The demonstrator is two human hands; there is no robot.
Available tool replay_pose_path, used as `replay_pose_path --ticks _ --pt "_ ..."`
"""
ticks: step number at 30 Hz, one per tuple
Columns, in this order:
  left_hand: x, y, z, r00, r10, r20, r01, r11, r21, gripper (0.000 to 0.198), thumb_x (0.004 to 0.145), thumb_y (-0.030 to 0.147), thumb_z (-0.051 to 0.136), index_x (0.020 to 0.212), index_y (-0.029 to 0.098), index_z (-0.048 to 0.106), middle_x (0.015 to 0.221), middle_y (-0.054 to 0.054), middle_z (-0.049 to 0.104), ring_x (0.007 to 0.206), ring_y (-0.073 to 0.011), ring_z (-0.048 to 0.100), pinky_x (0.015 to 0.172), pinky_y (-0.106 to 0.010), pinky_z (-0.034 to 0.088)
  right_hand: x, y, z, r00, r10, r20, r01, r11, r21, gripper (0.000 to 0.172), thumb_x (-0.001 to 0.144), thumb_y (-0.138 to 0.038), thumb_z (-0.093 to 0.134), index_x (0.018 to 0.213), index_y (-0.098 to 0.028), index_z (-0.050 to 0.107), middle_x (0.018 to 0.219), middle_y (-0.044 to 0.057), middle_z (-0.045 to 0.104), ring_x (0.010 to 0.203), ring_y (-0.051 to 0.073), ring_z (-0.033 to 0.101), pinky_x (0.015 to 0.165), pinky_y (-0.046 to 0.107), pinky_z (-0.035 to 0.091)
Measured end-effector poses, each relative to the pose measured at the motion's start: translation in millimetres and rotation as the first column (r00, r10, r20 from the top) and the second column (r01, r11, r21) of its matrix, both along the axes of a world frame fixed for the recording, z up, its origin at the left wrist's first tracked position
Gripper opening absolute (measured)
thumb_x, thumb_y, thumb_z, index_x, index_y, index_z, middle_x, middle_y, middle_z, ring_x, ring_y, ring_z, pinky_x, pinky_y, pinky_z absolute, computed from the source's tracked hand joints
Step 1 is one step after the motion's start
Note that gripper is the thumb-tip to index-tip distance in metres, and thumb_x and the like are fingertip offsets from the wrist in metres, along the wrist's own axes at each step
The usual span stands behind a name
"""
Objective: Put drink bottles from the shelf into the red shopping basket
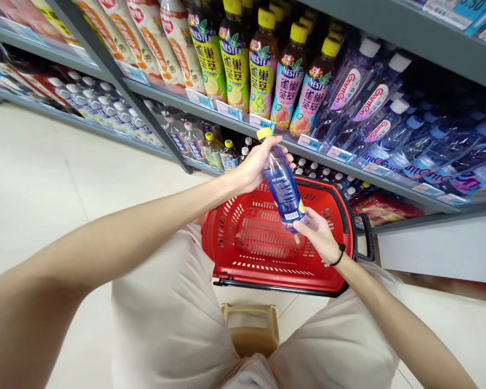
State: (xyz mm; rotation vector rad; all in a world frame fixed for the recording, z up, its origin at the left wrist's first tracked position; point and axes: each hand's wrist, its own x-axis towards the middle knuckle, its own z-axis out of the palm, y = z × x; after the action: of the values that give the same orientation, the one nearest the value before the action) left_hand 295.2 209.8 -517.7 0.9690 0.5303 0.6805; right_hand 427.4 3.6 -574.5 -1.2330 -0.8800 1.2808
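A blue drink bottle with a yellow cap [284, 186] is held at a tilt over the red shopping basket [275, 273], its printed back label facing up. My left hand [263, 162] wraps round its upper part just below the cap. At the lower end, my right hand [318, 232], with a dark band on the wrist, grips the bottle's base between thumb and fingers. Some fingers of both hands are hidden behind the bottle. Beneath it, the slotted floor of the basket shows with nothing lying in it.
Nestea bottles [263, 67] with yellow caps line the shelf ahead, with Ganten water bottles [372, 97] to their right. Smaller bottles [213, 148] stand on the lower shelf. The basket's black handle [364, 237] juts out right. A tan stool [253, 335] is between my legs.
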Motion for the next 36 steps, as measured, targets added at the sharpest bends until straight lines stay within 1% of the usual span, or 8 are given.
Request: replay_pose_path --ticks 3,8,17,22,25,29,36 --pt "0.4 -0.6 -0.8 1.000 0.004 -0.005 -0.004 1.000 0.003 0.048 0.087 0.058 0.062 0.106 0.014 0.066 0.097 -0.015 0.078 0.105 -0.0347 0.076 0.103 -0.055 0.057 -0.6 -0.7 1.0 1.000 -0.004 -0.008 0.004 1.000 -0.011 0.042 0.083 -0.039 0.087 0.114 -0.018 0.068 0.098 0.007 0.071 0.072 0.016 0.065 0.049 0.024 0.054" --pt "0.4 -1.4 1.0 1.000 0.010 -0.014 -0.010 1.000 -0.010 0.042 0.086 0.056 0.064 0.096 0.015 0.063 0.097 -0.015 0.078 0.105 -0.0340 0.076 0.103 -0.053 0.057 -1.4 -1.2 1.7 1.000 0.015 0.008 -0.015 1.000 -0.008 0.039 0.086 -0.039 0.084 0.114 -0.019 0.067 0.099 0.005 0.070 0.067 0.013 0.062 0.048 0.024 0.054" --pt "-1.0 -0.8 2.8 0.999 0.020 -0.027 -0.020 1.000 0.004 0.042 0.085 0.055 0.064 0.098 0.015 0.062 0.095 -0.015 0.078 0.106 -0.0350 0.075 0.103 -0.055 0.057 -1.1 -1.3 4.1 1.000 0.011 -0.017 -0.011 1.000 -0.007 0.037 0.088 -0.041 0.083 0.113 -0.018 0.068 0.097 0.005 0.069 0.068 0.013 0.061 0.049 0.024 0.054" --pt "-1.0 -1.9 4.0 0.999 0.013 -0.050 -0.012 0.999 0.030 0.043 0.084 0.057 0.063 0.094 0.016 0.060 0.094 -0.014 0.078 0.103 -0.0326 0.076 0.101 -0.050 0.058 -0.7 -2.3 2.4 1.000 0.026 -0.015 -0.026 0.999 -0.025 0.039 0.088 -0.043 0.083 0.115 -0.020 0.066 0.101 0.006 0.068 0.075 0.015 0.064 0.050 0.024 0.054" --pt "-1.5 -2.0 5.5 0.997 0.009 -0.071 -0.006 0.999 0.053 0.043 0.084 0.058 0.062 0.094 0.016 0.059 0.094 -0.013 0.078 0.101 -0.0305 0.076 0.099 -0.048 0.059 0.6 -1.9 0.5 0.999 0.035 -0.019 -0.035 0.999 -0.021 0.041 0.088 -0.044 0.083 0.117 -0.020 0.066 0.101 0.005 0.068 0.073 0.014 0.063 0.049 0.024 0.055" --pt "-1.6 -1.9 5.3 0.998 0.011 -0.063 -0.008 0.999 0.042 0.042 0.084 0.058 0.062 0.091 0.017 0.058 0.092 -0.012 0.077 0.098 -0.0290 0.077 0.098 -0.046 0.060 1.2 -1.5 -0.4 0.999 0.036 -0.018 -0.037 0.999 -0.025 0.040 0.088 -0.044 0.082 0.117 -0.021 0.066 0.101 0.005 0.068 0.072 0.014 0.063 0.048 0.024 0.054" --pt "-1.7 -1.7 4.4 0.998 0.015 -0.059 -0.013 1.000 0.028 0.041 0.082 0.056 0.064 0.090 0.017 0.059 0.089 -0.011 0.077 0.099 -0.0299 0.077 0.100 -0.048 0.060 -0.9 -1.6 0.6 0.999 0.039 -0.026 -0.040 0.999 -0.028 0.037 0.088 -0.044 0.082 0.111 -0.020 0.066 0.102 0.005 0.068 0.074 0.014 0.063 0.050 0.023 0.055"
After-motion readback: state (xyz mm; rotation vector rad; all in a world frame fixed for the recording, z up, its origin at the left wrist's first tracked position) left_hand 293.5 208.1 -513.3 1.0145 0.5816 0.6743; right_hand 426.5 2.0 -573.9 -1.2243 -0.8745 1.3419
